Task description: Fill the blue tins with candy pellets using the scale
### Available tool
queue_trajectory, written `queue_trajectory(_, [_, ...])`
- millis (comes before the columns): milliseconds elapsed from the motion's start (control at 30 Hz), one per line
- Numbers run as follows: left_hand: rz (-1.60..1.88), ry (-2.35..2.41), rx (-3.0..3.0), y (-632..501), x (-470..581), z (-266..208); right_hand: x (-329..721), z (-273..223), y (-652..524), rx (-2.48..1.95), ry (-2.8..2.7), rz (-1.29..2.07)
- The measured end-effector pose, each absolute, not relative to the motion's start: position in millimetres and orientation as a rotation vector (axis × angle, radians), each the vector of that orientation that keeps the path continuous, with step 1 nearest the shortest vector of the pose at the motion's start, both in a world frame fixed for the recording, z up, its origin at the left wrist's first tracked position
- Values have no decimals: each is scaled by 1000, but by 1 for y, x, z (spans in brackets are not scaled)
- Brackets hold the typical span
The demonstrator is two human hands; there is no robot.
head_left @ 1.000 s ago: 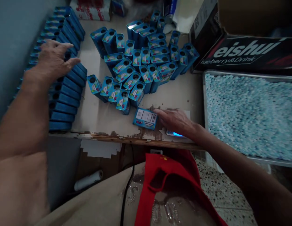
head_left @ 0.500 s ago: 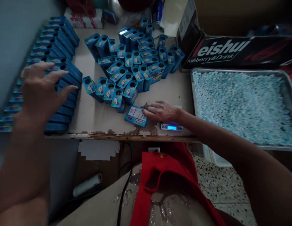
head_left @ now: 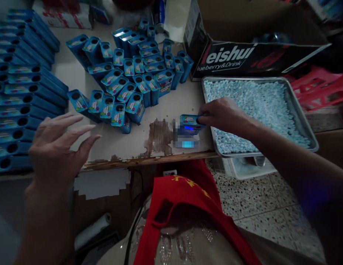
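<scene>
My right hand (head_left: 222,114) pinches the right end of a blue candy box (head_left: 190,129), which stands on or just over a small digital scale (head_left: 188,144). The scale's lit display shows at the front, but its reading is blurred out. My left hand (head_left: 59,143) hovers with its fingers apart and nothing in them, just right of the stacked rows of blue candy boxes (head_left: 30,99) with round holes in their ends. In mid-table a loose cluster of similar boxes (head_left: 134,84) stands upright, holes facing up.
A metal tray (head_left: 313,141) full of small pale blue and white candies (head_left: 251,110) lies to the right. Behind it stands an open black carton (head_left: 229,60). A red plastic piece (head_left: 320,86) sits at far right. The table's front edge (head_left: 149,160) is worn wood.
The box that lay flat on the table is now in my right hand at the scale. My left hand has come away from the stacked rows, towards the front edge. The view has shifted right.
</scene>
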State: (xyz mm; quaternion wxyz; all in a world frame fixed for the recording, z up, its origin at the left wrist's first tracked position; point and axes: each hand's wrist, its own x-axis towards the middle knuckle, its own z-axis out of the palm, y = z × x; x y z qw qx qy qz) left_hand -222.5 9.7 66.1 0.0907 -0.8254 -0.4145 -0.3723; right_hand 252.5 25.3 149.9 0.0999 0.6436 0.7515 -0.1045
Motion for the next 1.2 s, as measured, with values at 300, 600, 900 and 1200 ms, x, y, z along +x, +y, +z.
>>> queue_trajectory(300, [-1146,-1241,-2542,-7,-186,59,269,134,16,1977,2286,-406])
queue_trajectory(600, [-1126,-1202,-2680,-38,-114,28,313,123,30,2168,2443,-1034])
queue_trajectory(900, [-1131,-1516,-2546,-37,-108,-30,398,45,-14,2208,2209,-259])
queue_trajectory(1200, [-874,-1931,-2435,-53,-96,-42,405,9,-30,2048,2276,-11])
